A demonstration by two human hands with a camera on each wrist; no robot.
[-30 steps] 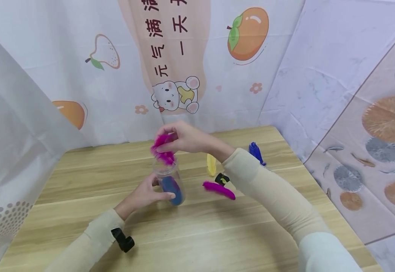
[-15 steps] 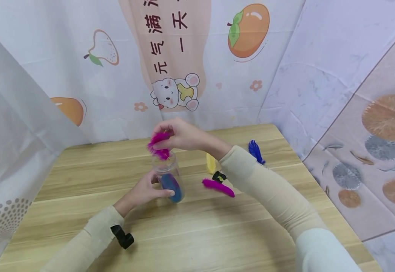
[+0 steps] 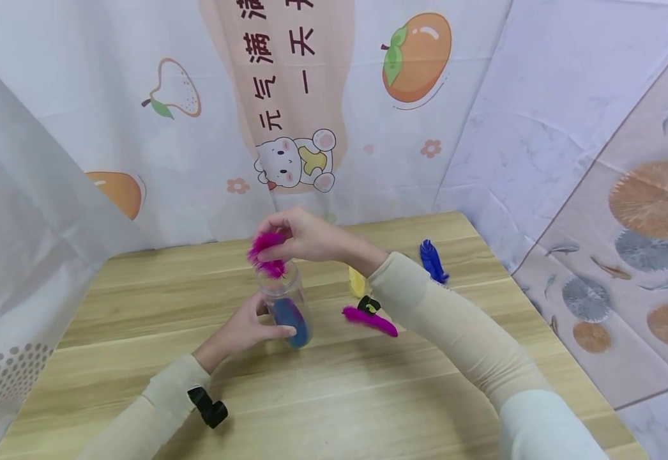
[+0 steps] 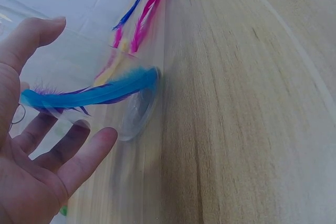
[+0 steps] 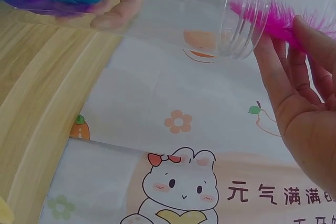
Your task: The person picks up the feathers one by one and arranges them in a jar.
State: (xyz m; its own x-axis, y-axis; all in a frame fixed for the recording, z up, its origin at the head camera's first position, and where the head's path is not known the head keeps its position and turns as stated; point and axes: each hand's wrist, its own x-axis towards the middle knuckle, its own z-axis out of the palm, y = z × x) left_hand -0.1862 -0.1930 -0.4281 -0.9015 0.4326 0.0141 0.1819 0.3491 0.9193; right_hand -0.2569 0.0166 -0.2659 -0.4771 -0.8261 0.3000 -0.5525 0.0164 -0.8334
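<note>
A clear, wide-mouthed plastic jar (image 3: 278, 286) stands on the table with a blue feather (image 4: 94, 95) and a purple feather (image 5: 47, 6) inside. My left hand (image 3: 246, 331) grips its side, thumb in front and fingers round behind. Over the mouth, my right hand (image 3: 308, 236) pinches a fluffy magenta feather (image 3: 266, 250) between thumb and fingers. In the right wrist view, the lower end of this magenta feather (image 5: 262, 19) overlaps the jar's ridged rim (image 5: 252, 17). Part of the feather is hidden behind the right thumb.
Right of the jar lie another magenta feather (image 3: 374, 322), a yellow feather (image 3: 357, 282) and, farther right, a dark blue feather (image 3: 433, 260). A printed curtain (image 3: 207, 147) rises behind the wooden table (image 3: 322, 402). Each wrist bears a black camera mount (image 3: 207, 407).
My right hand has shifted slightly left with the magenta feather, which now sits more bunched at the jar's mouth. The left hand and jar stay in place.
</note>
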